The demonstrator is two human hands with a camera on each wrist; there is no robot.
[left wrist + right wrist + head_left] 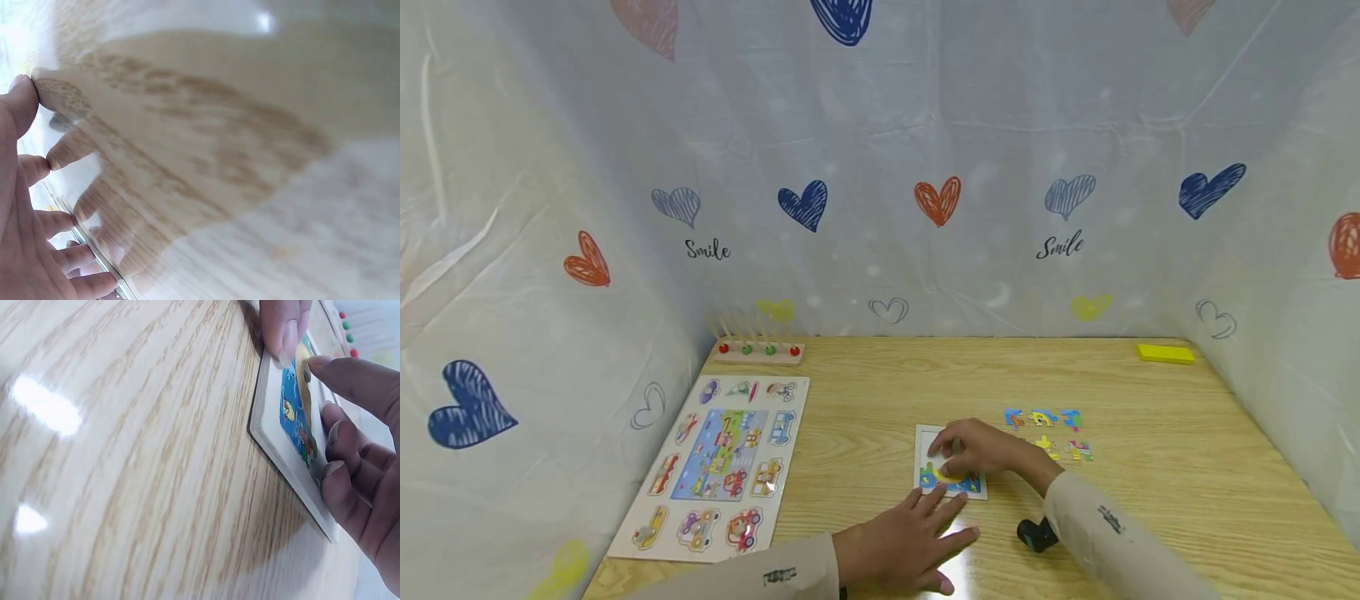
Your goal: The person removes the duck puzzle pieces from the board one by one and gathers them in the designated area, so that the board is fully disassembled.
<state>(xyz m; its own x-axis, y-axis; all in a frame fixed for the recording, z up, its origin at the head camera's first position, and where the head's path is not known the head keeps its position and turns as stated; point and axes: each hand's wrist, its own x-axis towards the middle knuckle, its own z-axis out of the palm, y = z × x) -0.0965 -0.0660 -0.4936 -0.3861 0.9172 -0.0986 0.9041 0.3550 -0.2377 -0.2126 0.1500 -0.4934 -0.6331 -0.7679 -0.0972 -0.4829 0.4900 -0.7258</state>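
Observation:
A small white-framed jigsaw board [928, 432] lies on the table with blue and yellow pieces along its near side. Over the board, my right hand [976, 446] has its thumb down on the picture pieces [289, 411], its other fingers bent over the white inner area; no piece shows between them. My left hand [910, 542] is spread flat, palm down, its fingertips reaching the board's near edge. Loose jigsaw pieces [1042, 417] lie to the board's right in two rows. The left wrist view shows the left hand's fingers [59, 222] extended beside the board's edge.
A large vehicle peg puzzle [700, 467] covers the table's left side. Behind it stands a wooden peg rack [760, 353] with red and green beads. A yellow block [1165, 354] lies at the back right. A small black object [1037, 535] lies beside my right sleeve.

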